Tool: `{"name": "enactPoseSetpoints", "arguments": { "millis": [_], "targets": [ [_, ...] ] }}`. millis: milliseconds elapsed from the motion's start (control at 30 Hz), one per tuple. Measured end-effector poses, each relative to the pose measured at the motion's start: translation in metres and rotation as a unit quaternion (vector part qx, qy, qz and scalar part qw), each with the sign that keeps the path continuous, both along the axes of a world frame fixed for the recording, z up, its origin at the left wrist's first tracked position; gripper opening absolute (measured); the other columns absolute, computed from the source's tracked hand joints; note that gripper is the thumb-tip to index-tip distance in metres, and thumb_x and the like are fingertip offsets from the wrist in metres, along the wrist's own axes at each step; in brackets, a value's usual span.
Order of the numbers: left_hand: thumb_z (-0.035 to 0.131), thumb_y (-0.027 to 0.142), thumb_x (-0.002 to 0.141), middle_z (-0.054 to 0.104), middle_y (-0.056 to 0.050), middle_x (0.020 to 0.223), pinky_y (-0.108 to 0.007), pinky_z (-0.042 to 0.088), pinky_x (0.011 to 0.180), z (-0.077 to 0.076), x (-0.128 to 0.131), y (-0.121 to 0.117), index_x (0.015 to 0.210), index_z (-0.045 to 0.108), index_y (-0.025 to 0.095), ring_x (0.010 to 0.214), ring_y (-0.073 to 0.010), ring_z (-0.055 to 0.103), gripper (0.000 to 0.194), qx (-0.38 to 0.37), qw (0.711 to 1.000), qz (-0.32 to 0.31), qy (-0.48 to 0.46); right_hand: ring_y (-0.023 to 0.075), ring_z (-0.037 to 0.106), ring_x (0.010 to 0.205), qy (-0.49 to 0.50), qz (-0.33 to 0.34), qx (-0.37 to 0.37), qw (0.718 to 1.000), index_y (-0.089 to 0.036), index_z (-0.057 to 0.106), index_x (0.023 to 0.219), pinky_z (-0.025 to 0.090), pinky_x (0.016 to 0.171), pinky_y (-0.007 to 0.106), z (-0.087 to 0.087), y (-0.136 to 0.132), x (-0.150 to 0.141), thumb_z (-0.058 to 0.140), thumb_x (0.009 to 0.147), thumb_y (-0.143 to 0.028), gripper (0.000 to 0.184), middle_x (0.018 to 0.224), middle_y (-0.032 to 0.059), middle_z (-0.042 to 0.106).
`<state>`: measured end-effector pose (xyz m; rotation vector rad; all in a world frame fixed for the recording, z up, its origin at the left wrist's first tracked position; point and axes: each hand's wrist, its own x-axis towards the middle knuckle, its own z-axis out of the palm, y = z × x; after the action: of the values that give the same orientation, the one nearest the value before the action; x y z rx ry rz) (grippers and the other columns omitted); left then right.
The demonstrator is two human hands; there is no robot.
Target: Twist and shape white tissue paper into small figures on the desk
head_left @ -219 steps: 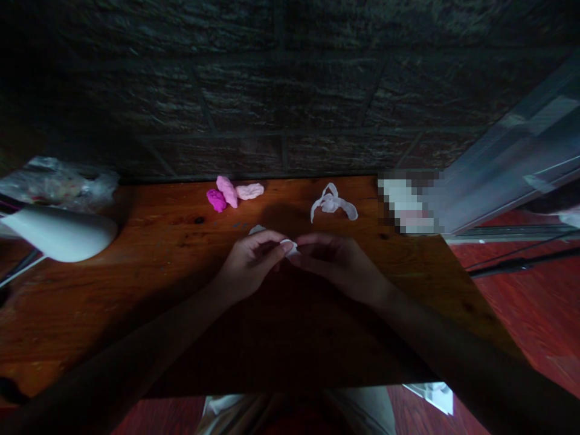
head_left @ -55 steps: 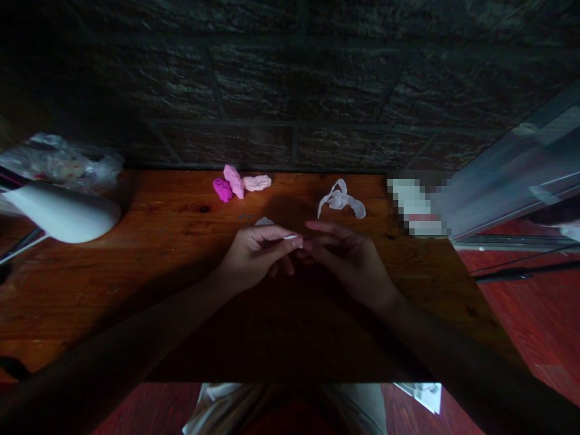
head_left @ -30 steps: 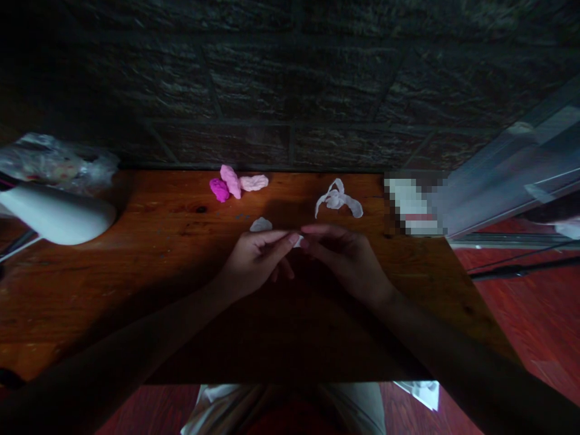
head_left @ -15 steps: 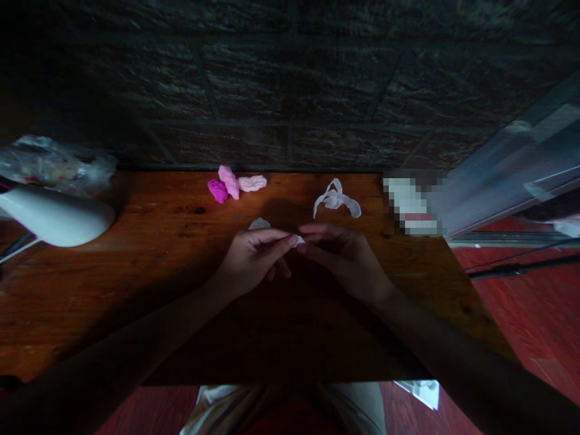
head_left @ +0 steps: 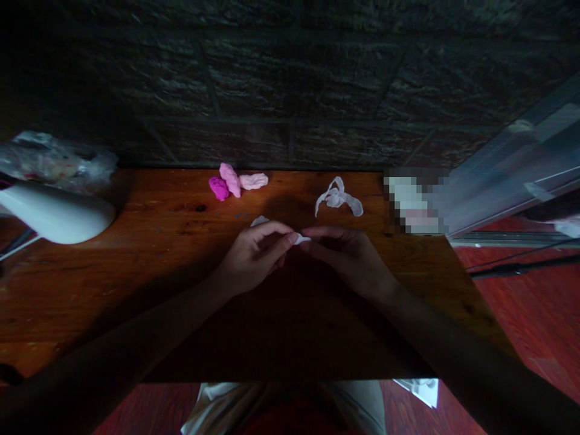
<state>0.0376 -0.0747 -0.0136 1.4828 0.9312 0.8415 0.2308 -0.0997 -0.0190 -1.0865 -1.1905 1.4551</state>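
Over the wooden table, my left hand (head_left: 256, 254) pinches a small white piece, perhaps modelling clay (head_left: 302, 239), between thumb and forefinger. From the other side my right hand (head_left: 351, 257) grips the same piece with its thumb and fingertips, so the two hands nearly meet. Just beyond my left hand lies a thin pale piece (head_left: 260, 220), partly hidden by the hand. Farther back are a magenta lump (head_left: 219, 188), a pink lump (head_left: 230, 179) and a paler pink lump (head_left: 254, 181), touching one another. Thin curled white strips (head_left: 336, 198) lie to their right.
A white rounded object, perhaps a lamp head (head_left: 58, 212), and a crumpled clear plastic bag (head_left: 58, 158) are at the left. A pixelated pale item (head_left: 414, 205) lies at the back right. Behind the wooden table (head_left: 149, 223) rises a dark stone wall (head_left: 254, 90).
My right fingers have closed in on the white piece, and more of it shows between the hands. The fingers under my left hand have curled in. The view has shifted slightly.
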Motion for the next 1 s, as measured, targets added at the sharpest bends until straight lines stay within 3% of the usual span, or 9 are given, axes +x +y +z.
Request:
{"name": "enactPoseSetpoints", "arguments": {
  "millis": [233, 533, 667, 867, 1000],
  "targets": [
    [0.073, 0.033, 0.085, 0.049, 0.007, 0.052, -0.017, 0.027, 0.038, -0.002, -0.001, 0.001, 0.088, 0.073, 0.015, 0.042, -0.0050, 0.040, 0.018, -0.027, 0.999, 0.021, -0.023, 0.0155, 0.071, 0.090, -0.046, 0.014, 0.029, 0.998, -0.026, 0.081, 0.099, 0.054, 0.089, 0.032, 0.008, 0.000, 0.003, 0.077, 0.084, -0.031, 0.016, 0.098, -0.0005, 0.081],
    [0.075, 0.033, 0.082, 0.050, 0.007, 0.057, -0.018, 0.028, 0.039, 0.003, 0.001, 0.001, 0.081, 0.070, 0.016, 0.044, -0.0050, 0.041, 0.017, -0.011, 1.000, 0.007, -0.024, 0.0099, 0.057, 0.068, 0.013, -0.015, -0.032, 0.999, -0.023, 0.080, 0.094, 0.047, 0.065, 0.025, 0.006, 0.000, -0.002, 0.079, 0.080, -0.036, 0.019, 0.079, -0.0018, 0.071],
    [0.075, 0.033, 0.082, 0.060, 0.004, 0.061, -0.018, 0.033, 0.041, 0.002, 0.002, 0.000, 0.081, 0.072, 0.017, 0.047, -0.0055, 0.046, 0.016, -0.007, 1.000, 0.019, -0.012, 0.0087, 0.052, 0.062, -0.002, -0.011, -0.031, 0.999, -0.019, 0.078, 0.088, 0.044, 0.061, 0.023, 0.007, 0.001, -0.003, 0.075, 0.083, -0.039, 0.020, 0.070, -0.0030, 0.064],
    [0.083, 0.028, 0.076, 0.079, -0.004, 0.090, -0.023, 0.058, 0.066, -0.007, 0.002, 0.002, 0.100, 0.077, 0.018, 0.073, -0.0136, 0.071, 0.026, 0.036, 0.997, 0.069, -0.028, 0.0098, 0.051, 0.060, -0.050, -0.034, -0.003, 0.998, -0.019, 0.075, 0.085, 0.044, 0.060, 0.025, 0.008, 0.000, -0.002, 0.076, 0.080, -0.042, 0.024, 0.068, -0.0031, 0.063],
    [0.084, 0.026, 0.075, 0.081, -0.005, 0.097, -0.029, 0.061, 0.084, -0.009, 0.001, 0.001, 0.098, 0.080, 0.018, 0.086, -0.0171, 0.075, 0.025, 0.044, 0.997, 0.049, -0.032, 0.0105, 0.052, 0.062, -0.053, -0.031, 0.010, 0.998, -0.020, 0.075, 0.083, 0.045, 0.062, 0.026, 0.007, 0.000, -0.002, 0.076, 0.081, -0.043, 0.023, 0.071, -0.0023, 0.065]
  ]
}}
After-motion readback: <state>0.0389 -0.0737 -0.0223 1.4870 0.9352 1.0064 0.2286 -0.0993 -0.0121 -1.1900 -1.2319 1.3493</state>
